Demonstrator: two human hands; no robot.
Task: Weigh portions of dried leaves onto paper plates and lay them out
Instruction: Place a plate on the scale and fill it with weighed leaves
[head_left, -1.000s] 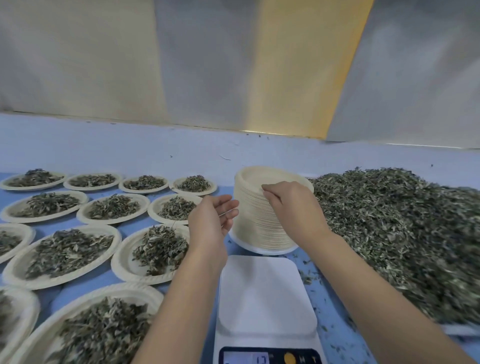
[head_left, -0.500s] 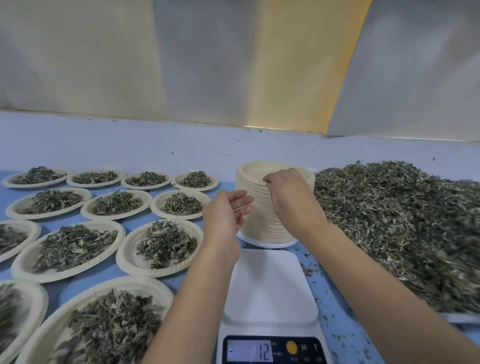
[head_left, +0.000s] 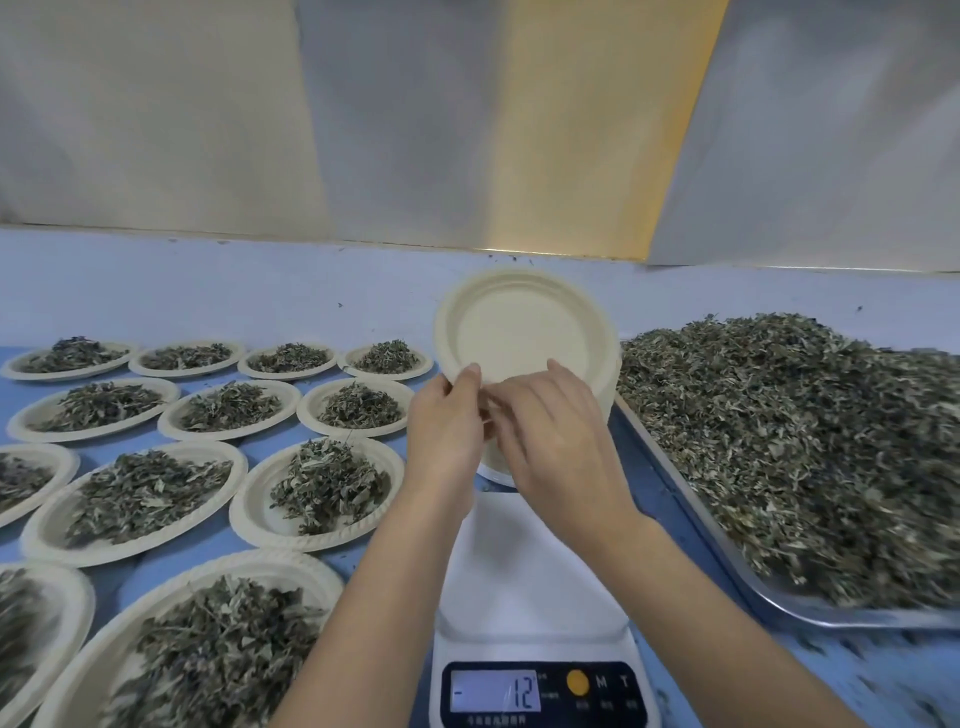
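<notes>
Fingers of the left hand (head_left: 444, 431) and right hand (head_left: 558, 441) are pinching the near rim of 1 round cream paper plate (head_left: 524, 322), holding it tilted behind the white digital scale (head_left: 519, 561); dried green leaves (head_left: 779, 441) are lying right of the scale.

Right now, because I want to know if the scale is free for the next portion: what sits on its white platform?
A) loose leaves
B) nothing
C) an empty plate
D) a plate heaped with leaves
B: the scale has a bare platform, and the empty plate is held up beyond it by the left hand and right hand.
</notes>
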